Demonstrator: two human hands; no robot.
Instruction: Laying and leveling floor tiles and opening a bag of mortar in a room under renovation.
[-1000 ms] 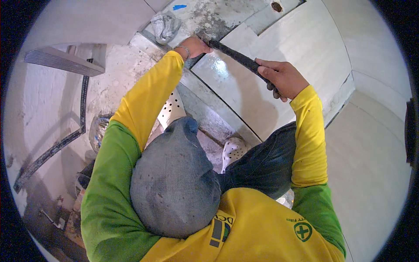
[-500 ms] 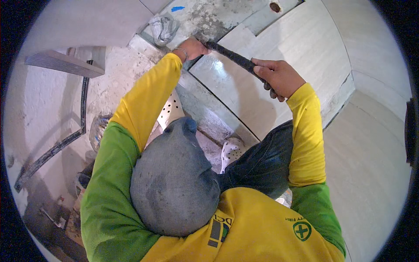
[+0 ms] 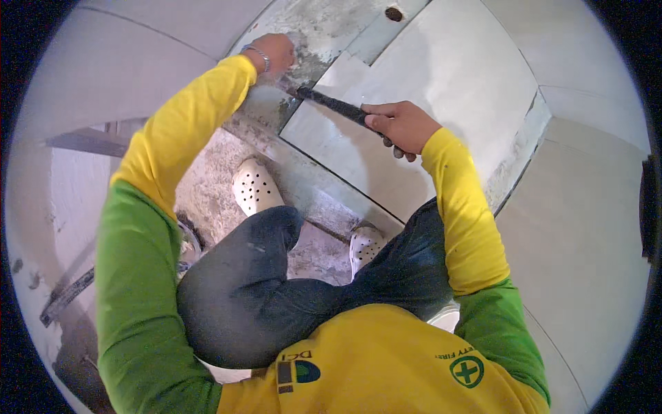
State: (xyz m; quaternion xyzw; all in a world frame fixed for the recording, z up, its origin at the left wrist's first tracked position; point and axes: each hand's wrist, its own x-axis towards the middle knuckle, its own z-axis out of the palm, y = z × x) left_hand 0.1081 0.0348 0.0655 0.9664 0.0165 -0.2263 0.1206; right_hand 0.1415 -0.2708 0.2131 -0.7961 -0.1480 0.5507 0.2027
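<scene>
The large pale tile (image 3: 448,90) looks laid, while the rough concrete (image 3: 321,27) beyond remains uncovered; over the tile's left edge reaches the black bar (image 3: 336,105), clamped in the right hand (image 3: 407,126); the left hand (image 3: 276,54) is blurred above the concrete, its grip unclear; the dark round hole (image 3: 394,14) is open

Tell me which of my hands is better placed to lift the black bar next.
Your right hand, I'd say: it is wrapped around the near end of the black bar. Your left hand is up beyond the bar's far end, not gripping it, so it would probably have to reach back.
</scene>
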